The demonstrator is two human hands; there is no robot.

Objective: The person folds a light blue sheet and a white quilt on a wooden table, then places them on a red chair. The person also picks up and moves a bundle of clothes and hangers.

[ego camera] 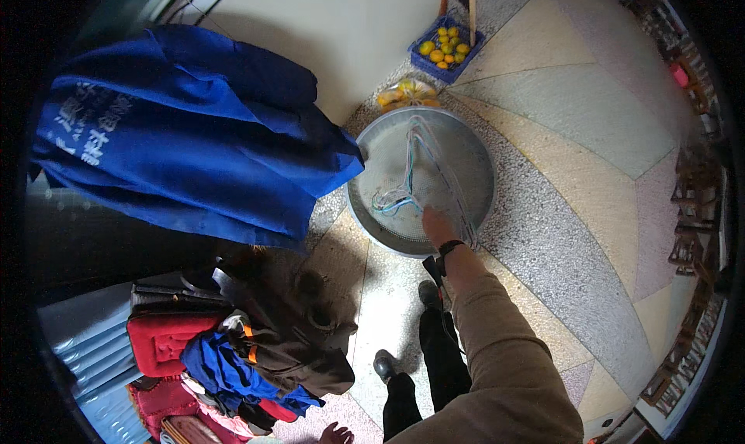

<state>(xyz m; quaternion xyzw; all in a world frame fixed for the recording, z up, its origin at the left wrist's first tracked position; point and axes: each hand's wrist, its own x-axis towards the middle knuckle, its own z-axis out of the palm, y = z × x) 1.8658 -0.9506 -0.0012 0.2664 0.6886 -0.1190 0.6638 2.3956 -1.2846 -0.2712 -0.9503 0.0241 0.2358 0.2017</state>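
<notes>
My right hand (437,226) grips a bundle of thin wire clothes hangers (411,159), several together, with their hooks pointing left. They are seen over a large round metal basin (468,153) on the floor; whether they touch it I cannot tell. A dark band circles my right wrist. At the bottom edge, my left hand (336,434) shows only in part, fingers apart and holding nothing. To the upper left hangs a blue garment (221,136) with white writing, its right corner reaching over the basin's rim.
Past the basin lie a clear bag of oranges (407,93) and a blue plastic basket (447,72) of oranges. At lower left, dark and blue clothes (279,357) lie heaped by a red cushion (160,345). Dark-shod feet (384,365) stand on the patterned floor (570,234). Furniture (695,234) lines the right edge.
</notes>
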